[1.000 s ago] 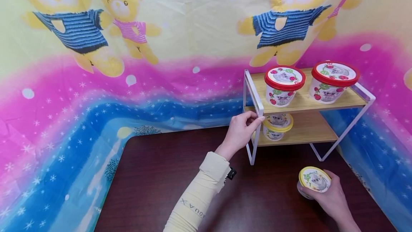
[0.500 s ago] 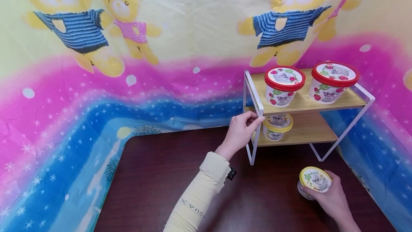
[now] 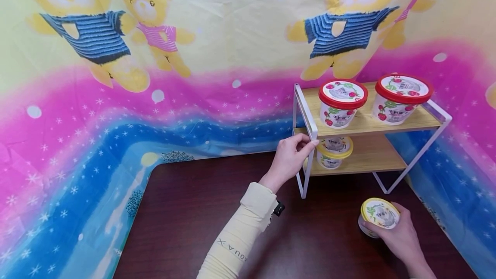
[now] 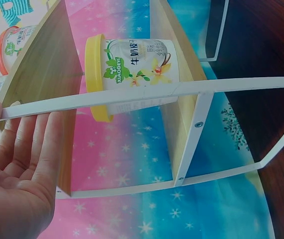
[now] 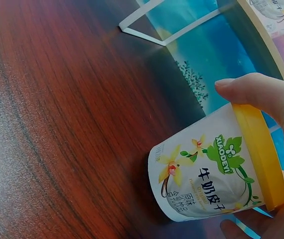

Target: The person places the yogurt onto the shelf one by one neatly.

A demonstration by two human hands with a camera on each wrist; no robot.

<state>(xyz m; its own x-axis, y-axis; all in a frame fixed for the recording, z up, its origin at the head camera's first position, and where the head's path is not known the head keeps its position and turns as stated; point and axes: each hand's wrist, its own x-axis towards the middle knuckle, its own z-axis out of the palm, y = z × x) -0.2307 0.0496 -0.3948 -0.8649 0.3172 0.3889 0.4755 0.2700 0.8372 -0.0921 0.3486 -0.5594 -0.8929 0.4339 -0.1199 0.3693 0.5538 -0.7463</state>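
A small two-tier shelf [image 3: 368, 160] with wooden boards and a white metal frame stands at the back right. My left hand [image 3: 288, 158] holds the front upright of its left frame [image 4: 127, 95], thumb on one side and fingers on the other. Near the shelf's front, my right hand [image 3: 404, 238] grips a paper cup [image 5: 202, 167] with a yellow lid [image 3: 380, 213] by its sides. The cup is upright, low over the table; whether its base touches cannot be told. Another yellow-lidded cup [image 4: 142, 64] sits on the lower board, just right of the left frame.
Two larger red-lidded tubs [image 3: 341, 102] [image 3: 401, 98] stand on the upper board. The dark wooden table [image 3: 201, 210] runs up to a printed bear cloth [image 3: 232, 111] behind it and on the right.
The right hand and its cup have shifted very slightly away from me, toward the shelf. The left hand stays on the frame.
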